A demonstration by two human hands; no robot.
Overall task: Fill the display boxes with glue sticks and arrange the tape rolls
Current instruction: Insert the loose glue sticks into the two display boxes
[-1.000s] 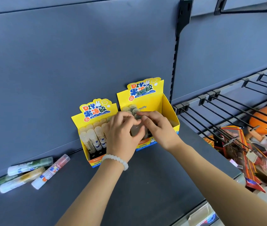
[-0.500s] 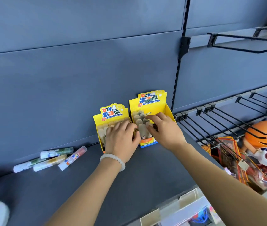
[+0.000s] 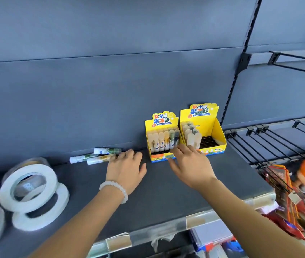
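**Boxes part filled, 3 sticks and the tape still waiting**

We see 2 yellow display boxes standing side by side against the back wall of the shelf (image 3: pixel 166 198), toward its right end. The left display box (image 3: pixel 162 140) looks close to full, with a front row of glue sticks standing upright. The right display box (image 3: pixel 203 133) holds a cluster of sticks only along its left side; the rest shows bare dark slots, so we judge it well under half filled.

3 loose glue sticks (image 3: pixel 99 156) lie flat along the back edge of the shelf, just left of the boxes. Our left hand (image 3: pixel 126 169) reaches toward them with fingers spread, holding nothing, its fingertips touching or just short of the nearest stick. Our right hand (image 3: pixel 190 164) hovers in front of the boxes, fingers straight, its grip also apart and holding nothing.

The white tape rolls (image 3: pixel 30 185) sit at the shelf's left end, 1 leaning on another, not yet arranged. We judge the remaining work as gathering the loose sticks, filling the right box, then the tape.
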